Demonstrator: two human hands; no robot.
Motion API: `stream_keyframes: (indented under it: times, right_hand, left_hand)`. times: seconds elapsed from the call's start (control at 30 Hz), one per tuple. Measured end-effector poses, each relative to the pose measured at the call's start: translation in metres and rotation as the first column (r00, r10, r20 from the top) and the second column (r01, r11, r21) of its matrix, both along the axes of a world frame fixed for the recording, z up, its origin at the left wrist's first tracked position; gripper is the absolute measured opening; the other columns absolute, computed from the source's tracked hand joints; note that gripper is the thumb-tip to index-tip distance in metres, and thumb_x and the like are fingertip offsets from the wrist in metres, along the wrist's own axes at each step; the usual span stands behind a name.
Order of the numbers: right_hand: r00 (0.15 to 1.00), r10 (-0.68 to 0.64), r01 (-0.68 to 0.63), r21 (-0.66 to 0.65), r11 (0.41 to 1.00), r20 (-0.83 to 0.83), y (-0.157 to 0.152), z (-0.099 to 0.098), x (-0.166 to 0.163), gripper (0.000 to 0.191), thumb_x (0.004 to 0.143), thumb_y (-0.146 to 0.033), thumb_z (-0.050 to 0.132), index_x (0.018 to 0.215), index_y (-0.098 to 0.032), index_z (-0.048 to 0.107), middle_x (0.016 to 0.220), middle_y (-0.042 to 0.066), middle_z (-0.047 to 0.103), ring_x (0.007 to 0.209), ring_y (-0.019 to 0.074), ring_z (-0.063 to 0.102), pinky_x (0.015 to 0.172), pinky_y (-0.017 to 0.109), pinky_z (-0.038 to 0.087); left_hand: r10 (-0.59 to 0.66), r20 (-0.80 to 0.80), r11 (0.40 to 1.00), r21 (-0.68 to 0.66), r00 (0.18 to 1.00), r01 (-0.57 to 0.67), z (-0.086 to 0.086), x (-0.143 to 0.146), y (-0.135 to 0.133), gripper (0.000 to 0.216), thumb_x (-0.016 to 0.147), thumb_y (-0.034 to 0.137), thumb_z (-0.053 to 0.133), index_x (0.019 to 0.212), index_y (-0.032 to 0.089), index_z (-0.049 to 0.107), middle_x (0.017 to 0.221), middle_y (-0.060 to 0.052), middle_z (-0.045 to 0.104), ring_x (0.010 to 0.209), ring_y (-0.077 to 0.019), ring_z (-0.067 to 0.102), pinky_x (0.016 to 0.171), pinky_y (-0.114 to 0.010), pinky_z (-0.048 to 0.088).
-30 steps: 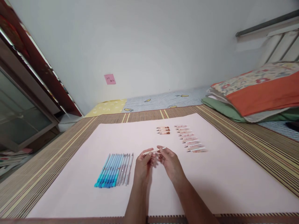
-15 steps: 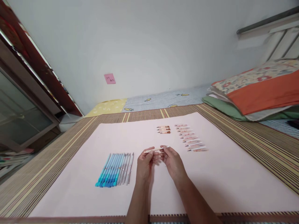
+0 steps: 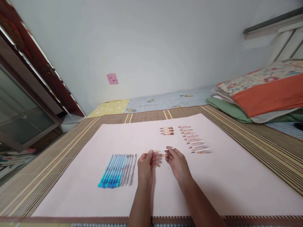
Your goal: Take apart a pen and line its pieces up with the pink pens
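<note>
Above the middle of the pink sheet, a slim pale pen [image 3: 163,150] spans my two hands almost level. My left hand [image 3: 147,162] is closed, pinching its cream end between thumb and fingers. With thumb and forefinger, my right hand [image 3: 176,160] grips the thinner white end. I cannot tell whether the two ends are one piece or separate parts. A small orange-pink piece [image 3: 162,154] shows just below the pen, partly hidden by fingers. Left of my hands lies a row of blue pens [image 3: 112,171] alongside several clear-grey pens [image 3: 128,170].
Beyond my hands lie a few brown-and-cream short pens [image 3: 167,130] and a slanting column of pink patterned pens [image 3: 195,138]. The pink sheet [image 3: 78,176] rests on a striped mat [image 3: 42,170]. Folded bedding [image 3: 267,91] is piled at the right; a pink note [image 3: 112,78] is on the wall.
My hands have moved slightly apart, and more of the thin white part shows between them. The view has shifted a little; the laid-out pens stay put.
</note>
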State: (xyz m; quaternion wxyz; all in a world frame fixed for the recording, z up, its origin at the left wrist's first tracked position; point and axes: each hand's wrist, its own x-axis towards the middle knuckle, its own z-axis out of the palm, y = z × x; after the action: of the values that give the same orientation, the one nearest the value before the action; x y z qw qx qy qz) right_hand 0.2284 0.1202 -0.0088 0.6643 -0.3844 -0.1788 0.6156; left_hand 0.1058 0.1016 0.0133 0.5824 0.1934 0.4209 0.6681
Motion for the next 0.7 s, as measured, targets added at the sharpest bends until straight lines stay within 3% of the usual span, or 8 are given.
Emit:
stream_keyframes:
  times: [0.4, 0.7]
  right_hand:
    - [0.996, -0.095, 0.095, -0.015, 0.995, 0.002, 0.0008, 0.0005, 0.0047, 0.037, 0.058, -0.039, 0.095, 0.076, -0.019, 0.069, 0.070, -0.001, 0.069, 0.059, 0.0096, 0.059, 0.053, 0.020, 0.050]
    - [0.991, -0.114, 0.114, -0.001, 0.993, 0.072, 0.0034, -0.0038, 0.0060, 0.043, 0.059, -0.038, 0.092, 0.092, -0.020, 0.071, 0.073, -0.001, 0.071, 0.057, 0.0092, 0.058, 0.055, 0.022, 0.050]
  left_hand:
    - [0.062, 0.163, 0.998, -0.028, 0.985, -0.058, -0.0039, -0.0043, 0.0025, 0.008, 0.084, 0.011, 0.078, 0.081, 0.008, 0.071, 0.067, -0.007, 0.073, 0.053, -0.0087, 0.064, 0.049, -0.015, 0.051]
    - [0.114, 0.183, 0.990, -0.108, 0.976, -0.095, -0.0035, -0.0090, 0.0048, 0.021, 0.097, 0.010, 0.061, 0.076, 0.010, 0.066, 0.062, -0.004, 0.068, 0.045, -0.0070, 0.057, 0.039, -0.013, 0.045]
